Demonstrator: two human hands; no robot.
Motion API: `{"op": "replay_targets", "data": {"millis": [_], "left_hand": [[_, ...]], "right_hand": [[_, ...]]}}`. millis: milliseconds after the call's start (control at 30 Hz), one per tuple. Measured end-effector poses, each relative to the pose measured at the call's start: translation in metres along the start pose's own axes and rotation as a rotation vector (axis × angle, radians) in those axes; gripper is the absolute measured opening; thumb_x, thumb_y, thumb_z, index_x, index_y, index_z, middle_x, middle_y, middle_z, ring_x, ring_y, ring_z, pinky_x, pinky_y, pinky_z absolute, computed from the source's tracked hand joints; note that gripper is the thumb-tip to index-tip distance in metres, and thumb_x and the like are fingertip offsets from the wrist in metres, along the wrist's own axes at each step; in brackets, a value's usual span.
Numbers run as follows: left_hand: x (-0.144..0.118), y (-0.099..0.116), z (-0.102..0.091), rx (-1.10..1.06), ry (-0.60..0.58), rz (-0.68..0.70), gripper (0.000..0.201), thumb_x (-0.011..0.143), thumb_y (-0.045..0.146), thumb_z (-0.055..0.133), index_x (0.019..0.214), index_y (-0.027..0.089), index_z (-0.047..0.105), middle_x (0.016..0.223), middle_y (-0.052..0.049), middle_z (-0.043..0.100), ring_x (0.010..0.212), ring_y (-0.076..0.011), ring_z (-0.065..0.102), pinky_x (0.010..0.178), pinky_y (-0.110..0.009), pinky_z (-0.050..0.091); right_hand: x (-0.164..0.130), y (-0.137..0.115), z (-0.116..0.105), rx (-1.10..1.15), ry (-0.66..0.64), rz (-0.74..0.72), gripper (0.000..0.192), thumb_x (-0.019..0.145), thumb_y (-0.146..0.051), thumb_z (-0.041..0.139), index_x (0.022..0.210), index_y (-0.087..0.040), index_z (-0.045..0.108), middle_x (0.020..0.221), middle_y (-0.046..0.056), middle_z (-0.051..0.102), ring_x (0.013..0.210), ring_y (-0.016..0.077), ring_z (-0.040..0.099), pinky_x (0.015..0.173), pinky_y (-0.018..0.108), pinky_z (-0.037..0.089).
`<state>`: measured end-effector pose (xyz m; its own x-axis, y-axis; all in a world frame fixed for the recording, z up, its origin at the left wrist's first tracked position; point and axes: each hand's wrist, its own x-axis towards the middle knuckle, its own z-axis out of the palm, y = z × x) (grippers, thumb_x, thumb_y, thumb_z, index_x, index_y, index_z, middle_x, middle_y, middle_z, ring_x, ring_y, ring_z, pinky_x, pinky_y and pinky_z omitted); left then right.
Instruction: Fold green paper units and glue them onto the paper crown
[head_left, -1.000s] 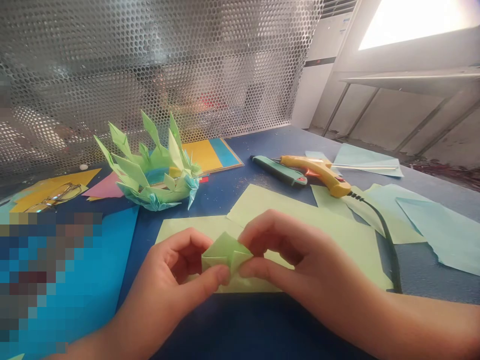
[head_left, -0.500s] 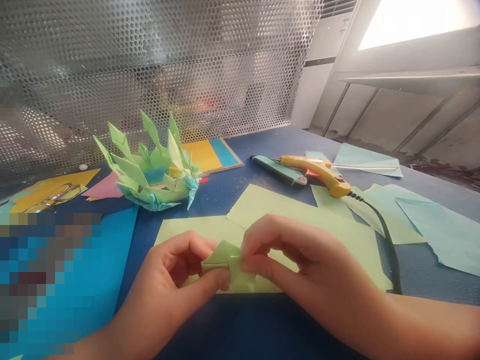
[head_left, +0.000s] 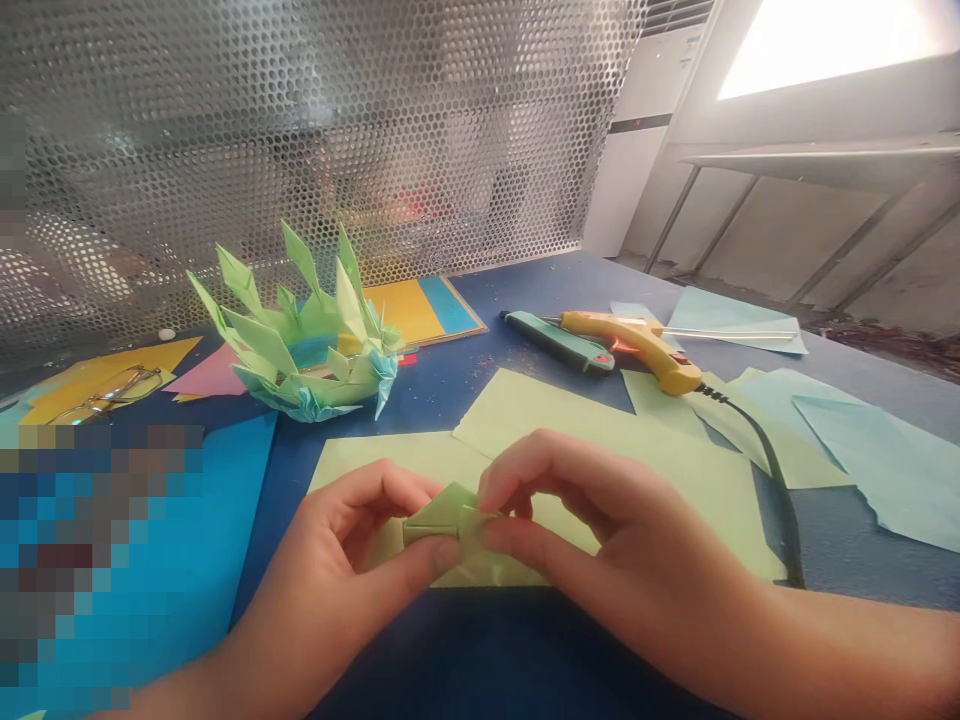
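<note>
Both hands pinch a small folded piece of light green paper (head_left: 448, 513) low over the blue table (head_left: 495, 650). My left hand (head_left: 352, 560) grips its left side between thumb and fingers. My right hand (head_left: 600, 530) pinches its right side with thumb and forefinger. Flat light green sheets (head_left: 675, 450) lie right under and behind the hands. A spiky green and teal paper model (head_left: 307, 340) stands further back on the left.
A yellow glue gun (head_left: 637, 345) with a black cord (head_left: 772, 470) and a teal utility knife (head_left: 559, 340) lie at the back right. Pale blue sheets (head_left: 885, 460) lie right, a bright blue sheet (head_left: 232, 480) left. Glasses (head_left: 105, 395) rest on yellow paper. A perforated metal panel (head_left: 300, 130) closes the back.
The folded piece has been pressed flatter and narrower between my fingers. My right hand has shifted slightly left and closed in on the fold. The rest has not moved.
</note>
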<state>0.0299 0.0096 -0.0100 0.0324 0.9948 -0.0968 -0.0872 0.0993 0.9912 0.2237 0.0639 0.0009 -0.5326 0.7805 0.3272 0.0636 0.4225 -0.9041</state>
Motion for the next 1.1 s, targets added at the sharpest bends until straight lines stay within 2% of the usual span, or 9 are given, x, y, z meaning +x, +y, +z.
{"op": "replay_targets", "data": {"millis": [100,233,333,467,533,700,833,1033,1100], "left_hand": [[-0.001,0.002,0.002,0.001,-0.02,-0.031,0.015,0.074,0.025,0.085,0.072,0.022,0.071,0.073,0.005,0.072,0.073,-0.0118,0.063,0.067,-0.015,0.051],[0.0,0.007,0.007,-0.032,0.032,-0.06,0.019,0.065,0.018,0.09,0.068,0.021,0.072,0.069,0.005,0.071,0.068,-0.0116,0.062,0.063,-0.014,0.05],[0.001,0.006,0.006,-0.031,0.041,-0.051,0.018,0.065,0.019,0.09,0.069,0.022,0.072,0.067,0.005,0.071,0.065,-0.0106,0.061,0.061,-0.013,0.05],[0.001,0.001,0.0,-0.026,0.026,-0.036,0.013,0.071,0.024,0.087,0.071,0.024,0.074,0.069,0.005,0.072,0.066,-0.0107,0.064,0.061,-0.013,0.052],[0.001,0.0,-0.001,-0.023,0.066,-0.022,0.011,0.073,0.026,0.086,0.072,0.025,0.075,0.071,0.004,0.074,0.068,-0.0112,0.066,0.062,-0.013,0.053],[0.002,0.001,0.003,-0.006,0.155,0.068,0.016,0.072,0.021,0.086,0.062,0.026,0.075,0.095,0.003,0.072,0.088,-0.0151,0.068,0.073,-0.017,0.056],[0.0,0.003,0.005,0.095,0.171,0.161,0.019,0.068,0.015,0.085,0.059,0.029,0.076,0.085,0.004,0.065,0.081,-0.0126,0.066,0.07,-0.016,0.053],[-0.008,0.004,0.009,0.085,0.19,0.098,0.023,0.062,0.006,0.081,0.058,0.027,0.073,0.087,0.002,0.081,0.083,-0.0209,0.075,0.076,-0.026,0.056],[-0.009,0.007,0.012,0.086,0.193,0.083,0.021,0.065,0.009,0.081,0.059,0.027,0.072,0.08,0.003,0.081,0.079,-0.0198,0.075,0.075,-0.024,0.057]], "right_hand": [[0.0,-0.001,0.0,0.022,-0.014,0.057,0.017,0.08,-0.005,0.066,0.078,-0.022,0.062,0.072,-0.008,0.065,0.067,0.0065,0.06,0.063,0.013,0.049],[0.002,-0.003,0.001,0.054,-0.023,0.116,0.017,0.08,-0.006,0.067,0.079,-0.023,0.062,0.071,-0.008,0.064,0.066,0.0067,0.059,0.06,0.014,0.047],[0.002,-0.004,0.001,0.074,-0.023,0.121,0.017,0.079,-0.007,0.069,0.078,-0.023,0.062,0.071,-0.008,0.065,0.066,0.0065,0.06,0.06,0.014,0.047],[0.001,-0.002,0.001,0.048,-0.024,0.082,0.018,0.081,-0.005,0.066,0.08,-0.023,0.063,0.075,-0.008,0.066,0.071,0.0071,0.062,0.065,0.014,0.049],[0.0,0.0,0.001,0.017,-0.021,0.048,0.02,0.082,-0.004,0.064,0.083,-0.024,0.063,0.078,-0.007,0.067,0.075,0.0079,0.063,0.069,0.015,0.051],[0.001,0.002,-0.002,-0.072,-0.024,-0.054,0.024,0.081,0.002,0.059,0.076,-0.022,0.063,0.084,-0.003,0.068,0.081,0.0097,0.065,0.077,0.019,0.052],[0.001,0.002,-0.004,-0.138,-0.028,-0.122,0.029,0.076,0.007,0.062,0.068,-0.02,0.068,0.092,-0.001,0.066,0.084,0.0089,0.067,0.08,0.017,0.052],[0.001,0.002,-0.004,-0.101,-0.052,-0.137,0.028,0.074,0.008,0.061,0.068,-0.019,0.066,0.079,-0.002,0.066,0.073,0.0078,0.065,0.071,0.015,0.052],[0.001,0.001,-0.003,-0.109,-0.049,-0.121,0.027,0.074,0.007,0.06,0.07,-0.019,0.065,0.074,-0.003,0.066,0.069,0.0074,0.063,0.067,0.015,0.051]]}}
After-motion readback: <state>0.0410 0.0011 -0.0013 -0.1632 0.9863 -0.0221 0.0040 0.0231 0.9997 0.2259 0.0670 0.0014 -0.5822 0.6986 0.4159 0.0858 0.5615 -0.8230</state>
